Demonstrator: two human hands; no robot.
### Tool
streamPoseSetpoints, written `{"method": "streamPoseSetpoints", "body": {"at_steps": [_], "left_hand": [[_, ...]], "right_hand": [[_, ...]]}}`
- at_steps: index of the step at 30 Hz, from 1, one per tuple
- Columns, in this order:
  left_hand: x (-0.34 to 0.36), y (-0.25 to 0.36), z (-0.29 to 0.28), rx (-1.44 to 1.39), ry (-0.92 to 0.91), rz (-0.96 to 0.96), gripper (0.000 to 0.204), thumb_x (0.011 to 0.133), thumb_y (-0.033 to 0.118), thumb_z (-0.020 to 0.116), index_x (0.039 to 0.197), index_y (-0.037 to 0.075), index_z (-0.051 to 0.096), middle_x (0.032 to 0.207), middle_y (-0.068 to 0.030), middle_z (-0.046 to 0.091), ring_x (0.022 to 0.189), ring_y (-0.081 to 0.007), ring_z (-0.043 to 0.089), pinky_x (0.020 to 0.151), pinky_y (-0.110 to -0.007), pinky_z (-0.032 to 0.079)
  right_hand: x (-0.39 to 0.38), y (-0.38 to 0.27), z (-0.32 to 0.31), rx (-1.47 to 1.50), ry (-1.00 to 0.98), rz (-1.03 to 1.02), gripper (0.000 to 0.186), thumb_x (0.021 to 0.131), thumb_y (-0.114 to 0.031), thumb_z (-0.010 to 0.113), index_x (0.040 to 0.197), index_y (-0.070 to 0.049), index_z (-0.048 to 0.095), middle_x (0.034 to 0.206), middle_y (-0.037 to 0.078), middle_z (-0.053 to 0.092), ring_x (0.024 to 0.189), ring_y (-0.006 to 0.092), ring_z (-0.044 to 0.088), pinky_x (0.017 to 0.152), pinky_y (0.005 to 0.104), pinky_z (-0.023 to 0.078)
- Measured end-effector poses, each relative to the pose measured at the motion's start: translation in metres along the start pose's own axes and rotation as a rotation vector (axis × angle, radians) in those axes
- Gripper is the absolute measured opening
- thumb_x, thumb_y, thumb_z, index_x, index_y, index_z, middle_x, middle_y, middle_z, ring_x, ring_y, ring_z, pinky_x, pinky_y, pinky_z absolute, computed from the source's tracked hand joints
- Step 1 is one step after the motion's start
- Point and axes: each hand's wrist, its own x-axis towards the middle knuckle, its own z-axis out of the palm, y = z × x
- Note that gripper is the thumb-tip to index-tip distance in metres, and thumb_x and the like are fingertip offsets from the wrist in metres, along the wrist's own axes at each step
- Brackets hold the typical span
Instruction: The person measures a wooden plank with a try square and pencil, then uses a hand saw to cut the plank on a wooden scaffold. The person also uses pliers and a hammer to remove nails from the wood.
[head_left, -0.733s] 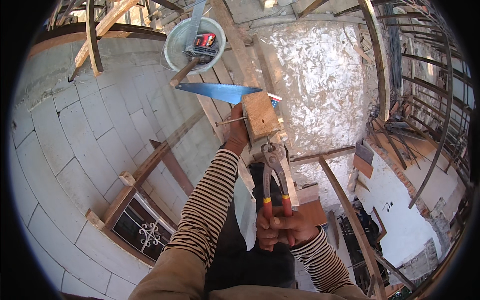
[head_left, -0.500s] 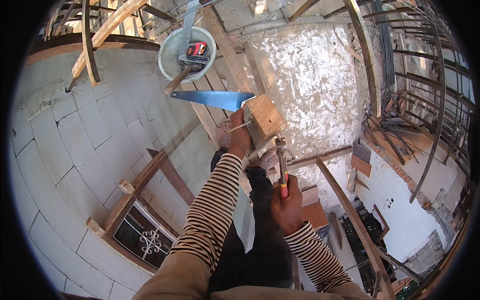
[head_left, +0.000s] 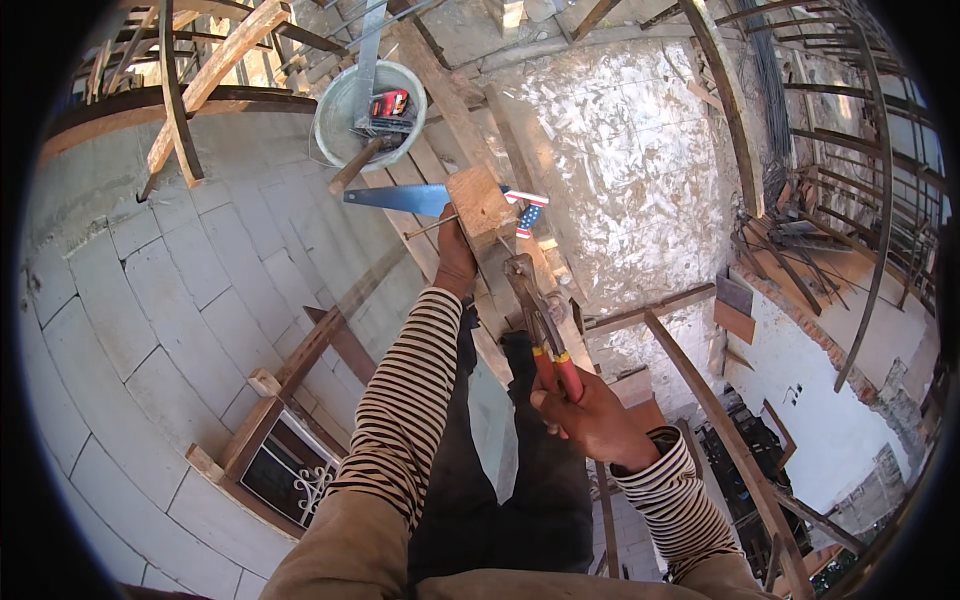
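Head view, nearest first: I see the right hand (head_left: 603,422) low and right of centre, its grip clamped around red-handled pincers (head_left: 525,285), whose head sits just below a wooden block (head_left: 480,203) above frame centre. The left hand's (head_left: 456,258) grip closes on that block's lower left, beside a jutting nail (head_left: 430,227). Beyond, a blue saw (head_left: 395,199) passes behind the block; upper left, a bucket (head_left: 333,112) holds tools.

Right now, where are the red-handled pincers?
In the head view, right of centre, the pincers are gripped in the right hand, their tip just below the wooden block.
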Motion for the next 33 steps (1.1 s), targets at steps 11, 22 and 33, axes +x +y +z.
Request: {"method": "streamPoseSetpoints", "body": {"at_steps": [11,22,33], "left_hand": [[0.023,0.034,-0.003,0.003,0.263,0.164,0.061,0.101,0.057,0.038,0.103,0.002,0.064,0.088,-0.0157,0.066,0.079,-0.0289,0.065,0.071,-0.041,0.055],[-0.103,0.080,-0.038,0.017,0.002,0.070,0.055,0.108,0.041,0.032,0.088,0.001,0.063,0.082,-0.0162,0.062,0.084,-0.0293,0.056,0.093,-0.044,0.046],[-0.135,0.050,-0.008,0.005,-0.019,0.007,0.057,0.096,0.051,0.048,0.083,-0.001,0.068,0.082,-0.0156,0.066,0.076,-0.0255,0.065,0.075,-0.040,0.056]], "right_hand": [[0.018,0.045,-0.012,-0.040,0.124,-0.183,0.029,0.090,-0.007,0.072,0.112,-0.001,0.054,0.087,0.007,0.056,0.077,0.0240,0.058,0.073,0.0406,0.047],[0.072,0.073,-0.003,-0.459,0.640,-0.431,0.054,0.083,-0.002,0.067,0.134,0.005,0.049,0.107,0.022,0.059,0.102,0.0408,0.061,0.087,0.0431,0.053],[0.225,-0.061,-0.011,-0.939,0.668,-0.605,0.038,0.087,-0.014,0.076,0.123,-0.006,0.065,0.104,0.016,0.066,0.093,0.0394,0.067,0.078,0.0478,0.057]]}}
